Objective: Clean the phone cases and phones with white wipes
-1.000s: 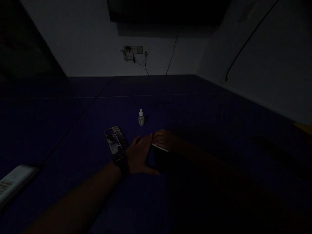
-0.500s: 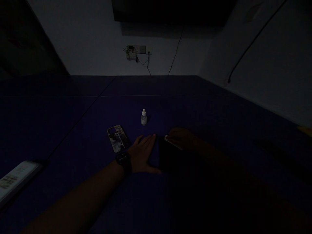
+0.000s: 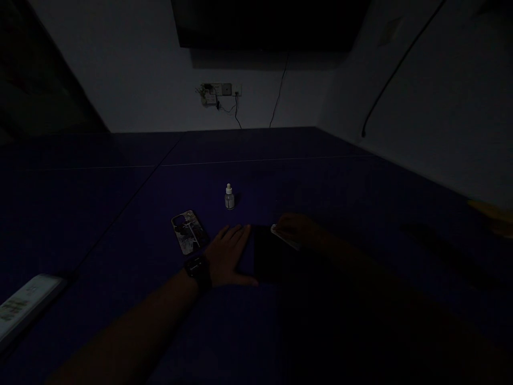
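Observation:
The scene is very dark. My left hand (image 3: 229,258) lies flat with fingers spread on the dark blue surface, its fingertips and thumb at the left edge of a flat black rectangular thing (image 3: 266,256). A black watch (image 3: 197,266) is on that wrist. My right hand (image 3: 294,227) is closed on a thin white piece (image 3: 290,244), perhaps a cloth or tissue, over the black thing. Shadow hides most of its fingers. Left of my left hand lies a patterned phone case (image 3: 188,233); whether it holds a phone I cannot tell. Beyond stands a small dropper bottle (image 3: 229,198), upright with a white top.
A long white box-like object (image 3: 30,305) lies at the left edge. Dim at the right are a dark long shape (image 3: 433,246) and something yellowish (image 3: 489,211). Against the back wall are sockets with cables (image 3: 218,92), beneath a black screen (image 3: 264,24).
The whole view has shifted slightly, so most things appear a little further left. Relative to the black thing, my right hand and the white piece sit slightly further right. My left hand stays flat.

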The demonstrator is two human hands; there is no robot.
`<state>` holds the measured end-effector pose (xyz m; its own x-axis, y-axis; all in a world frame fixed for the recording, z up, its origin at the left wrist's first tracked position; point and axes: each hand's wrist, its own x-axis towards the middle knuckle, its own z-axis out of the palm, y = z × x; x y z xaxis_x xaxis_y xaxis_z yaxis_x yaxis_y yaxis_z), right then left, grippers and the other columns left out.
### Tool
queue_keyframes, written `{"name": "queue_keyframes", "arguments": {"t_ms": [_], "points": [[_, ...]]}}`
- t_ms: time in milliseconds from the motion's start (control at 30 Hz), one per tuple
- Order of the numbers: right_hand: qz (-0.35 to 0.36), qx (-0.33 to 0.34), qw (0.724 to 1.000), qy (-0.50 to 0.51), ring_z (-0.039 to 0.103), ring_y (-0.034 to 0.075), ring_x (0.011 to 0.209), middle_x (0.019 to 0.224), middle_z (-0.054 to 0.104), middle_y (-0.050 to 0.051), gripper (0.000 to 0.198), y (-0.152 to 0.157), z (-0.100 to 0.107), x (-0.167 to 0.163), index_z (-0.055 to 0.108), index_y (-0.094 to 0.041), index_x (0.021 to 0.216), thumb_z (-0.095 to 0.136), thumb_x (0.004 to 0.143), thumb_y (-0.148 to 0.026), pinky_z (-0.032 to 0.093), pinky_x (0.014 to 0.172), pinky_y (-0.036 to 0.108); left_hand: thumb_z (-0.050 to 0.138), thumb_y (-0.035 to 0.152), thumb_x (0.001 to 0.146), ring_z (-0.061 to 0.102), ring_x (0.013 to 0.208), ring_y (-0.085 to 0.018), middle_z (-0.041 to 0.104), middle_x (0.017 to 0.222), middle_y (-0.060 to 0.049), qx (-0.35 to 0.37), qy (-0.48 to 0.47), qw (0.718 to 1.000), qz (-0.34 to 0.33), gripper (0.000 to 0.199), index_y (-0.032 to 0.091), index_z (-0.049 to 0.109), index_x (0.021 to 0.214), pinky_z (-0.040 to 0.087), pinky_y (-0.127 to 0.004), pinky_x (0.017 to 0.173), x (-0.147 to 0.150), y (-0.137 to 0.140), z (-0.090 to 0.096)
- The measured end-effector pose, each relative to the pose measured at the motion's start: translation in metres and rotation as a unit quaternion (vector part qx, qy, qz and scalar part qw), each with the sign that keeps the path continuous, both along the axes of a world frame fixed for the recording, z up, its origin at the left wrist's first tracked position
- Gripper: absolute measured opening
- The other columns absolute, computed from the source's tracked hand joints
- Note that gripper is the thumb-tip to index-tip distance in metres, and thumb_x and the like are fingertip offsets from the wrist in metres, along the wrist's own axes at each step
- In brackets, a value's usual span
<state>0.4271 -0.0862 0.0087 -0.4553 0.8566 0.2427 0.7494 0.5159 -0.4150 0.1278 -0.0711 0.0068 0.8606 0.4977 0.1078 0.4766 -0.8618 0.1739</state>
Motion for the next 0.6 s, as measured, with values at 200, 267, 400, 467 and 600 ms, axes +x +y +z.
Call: {"name": "queue_keyframes", "arguments": {"t_ms": [200, 267, 400, 467, 600], "points": [[-0.075, 0.005, 0.996, 0.05, 0.067, 0.019, 0.081, 0.092, 0.071, 0.007, 0.034, -0.013, -0.013, 0.013, 0.076, -0.02, 0.091, 0.053, 0.098, -0.044, 0.052, 0.073, 0.031, 0.03, 0.08, 0.091, 0.056, 0.122, -0.039, 0.057, 0.139, -0.023, 0.005, 0.004, 0.989, 0.145, 0.094, 0.008, 0.038, 0.151, 0.047, -0.052, 0.098, 0.01, -0.016, 0.021], [-0.113, 0.021, 0.989, 0.099, 0.068, 0.019, 0.081, 0.091, 0.072, 0.007, 0.034, -0.013, -0.018, 0.013, 0.075, -0.02, 0.088, 0.054, 0.096, -0.045, 0.053, 0.074, 0.031, 0.033, 0.083, 0.088, 0.057, 0.118, -0.04, 0.06, 0.133, -0.022, 0.001, 0.012, 0.989, 0.149, 0.096, 0.009, 0.041, 0.149, 0.05, -0.053, 0.094, 0.013, -0.021, 0.029], [-0.133, 0.039, 0.975, 0.173, 0.069, 0.021, 0.085, 0.092, 0.074, 0.008, 0.032, -0.012, -0.024, 0.014, 0.075, -0.02, 0.085, 0.057, 0.094, -0.045, 0.055, 0.074, 0.032, 0.053, 0.095, 0.063, 0.052, 0.123, -0.044, 0.055, 0.139, -0.023, -0.017, 0.028, 0.997, 0.076, 0.124, 0.013, 0.034, 0.154, 0.049, -0.055, 0.096, 0.022, -0.023, 0.042], [-0.132, 0.043, 0.973, 0.186, 0.07, 0.021, 0.083, 0.09, 0.074, 0.008, 0.031, -0.01, -0.026, 0.015, 0.075, -0.02, 0.084, 0.059, 0.093, -0.044, 0.055, 0.073, 0.032, 0.057, 0.097, 0.054, 0.049, 0.127, -0.045, 0.05, 0.144, -0.023, -0.031, 0.043, 0.998, 0.042, 0.133, 0.014, 0.03, 0.156, 0.047, -0.056, 0.099, 0.03, -0.02, 0.049], [-0.126, 0.05, 0.971, 0.197, 0.07, 0.02, 0.082, 0.089, 0.075, 0.007, 0.03, -0.009, -0.027, 0.015, 0.076, -0.021, 0.083, 0.059, 0.092, -0.043, 0.055, 0.073, 0.031, 0.055, 0.099, 0.05, 0.051, 0.126, -0.049, 0.05, 0.145, -0.025, -0.051, 0.078, 0.991, 0.098, 0.136, 0.014, 0.032, 0.155, 0.048, -0.057, 0.095, 0.058, -0.015, 0.058]]}}
